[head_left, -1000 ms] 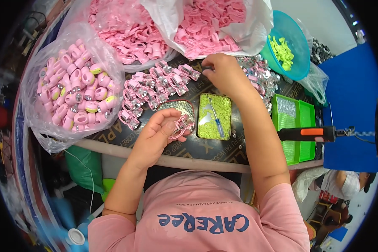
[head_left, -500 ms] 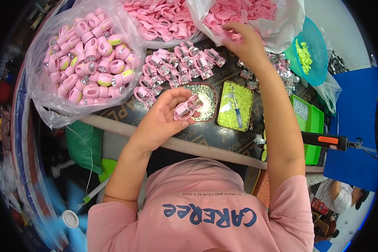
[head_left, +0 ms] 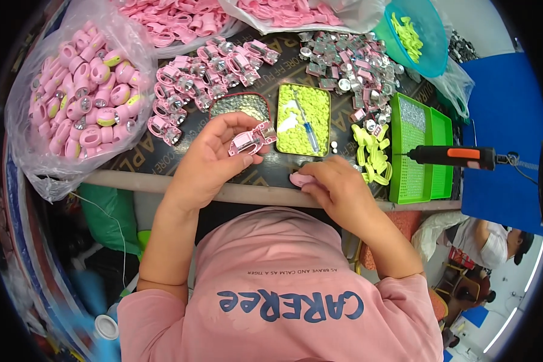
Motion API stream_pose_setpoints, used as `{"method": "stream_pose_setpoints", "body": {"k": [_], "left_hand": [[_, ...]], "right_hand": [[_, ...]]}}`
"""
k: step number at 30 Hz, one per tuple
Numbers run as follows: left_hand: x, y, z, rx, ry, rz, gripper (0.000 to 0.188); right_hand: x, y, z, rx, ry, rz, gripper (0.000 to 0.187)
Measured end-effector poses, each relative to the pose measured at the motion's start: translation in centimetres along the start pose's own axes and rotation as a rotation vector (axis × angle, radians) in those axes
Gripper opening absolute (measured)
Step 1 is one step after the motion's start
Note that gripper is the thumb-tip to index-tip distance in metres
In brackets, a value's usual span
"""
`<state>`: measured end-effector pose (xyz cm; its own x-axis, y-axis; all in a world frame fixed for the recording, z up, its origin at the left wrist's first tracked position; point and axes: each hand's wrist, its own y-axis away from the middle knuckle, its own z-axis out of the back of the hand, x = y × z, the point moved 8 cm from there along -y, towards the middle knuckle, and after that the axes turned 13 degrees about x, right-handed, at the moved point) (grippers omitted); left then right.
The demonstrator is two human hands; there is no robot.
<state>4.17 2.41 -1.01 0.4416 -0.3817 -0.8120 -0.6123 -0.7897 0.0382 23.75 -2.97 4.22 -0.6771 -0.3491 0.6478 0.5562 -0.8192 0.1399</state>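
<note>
My left hand (head_left: pixel 208 151) is closed on a pink half-assembled flashlight (head_left: pixel 247 142), its inside facing up with metal parts showing. My right hand (head_left: pixel 344 190) has its fingers on a smooth pink plastic shell piece (head_left: pixel 300 179), low over the table's front edge, apart from the flashlight. Between and beyond the hands sits a tray (head_left: pixel 278 123) of small yellow-green parts. A blue-handled screwdriver (head_left: pixel 311 137) lies across those parts. Partly hidden behind my left hand is a red-rimmed tray (head_left: pixel 270 108) with small silvery parts.
Open pink flashlight halves (head_left: pixel 208 72) lie in rows beyond my left hand. A bag (head_left: pixel 18 114) of finished flashlights stands at left, pink shells (head_left: pixel 283 12) at the back. Right are loose metal-and-pink assemblies (head_left: pixel 350 66), yellow-green pieces (head_left: pixel 373 154), a green basket (head_left: pixel 440 145) and a hanging electric screwdriver (head_left: pixel 455 157).
My right hand has come back from the white bag of pink shells to the table's front edge, now with a pink shell piece. My left hand still holds the flashlight half. The view has shifted.
</note>
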Motion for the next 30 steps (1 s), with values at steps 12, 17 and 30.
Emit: {"method": "stream_pose_setpoints", "body": {"k": [12,17,30], "left_hand": [[1.4,-1.5,-1.8,-0.007,-0.095,0.014,0.050],[1.1,-1.4,-1.3,-0.040,-0.114,0.007,0.049],[1.0,-2.7,-2.8,-0.044,0.032,-0.012,0.045]], "right_hand": [[-0.9,-2.5,3.7,-0.211,0.275,0.057,0.009],[-0.5,-4.3,2.2,-0.009,0.485,0.040,0.005],[-1.8,-3.4,4.3,-0.266,-0.219,0.165,0.018]]}}
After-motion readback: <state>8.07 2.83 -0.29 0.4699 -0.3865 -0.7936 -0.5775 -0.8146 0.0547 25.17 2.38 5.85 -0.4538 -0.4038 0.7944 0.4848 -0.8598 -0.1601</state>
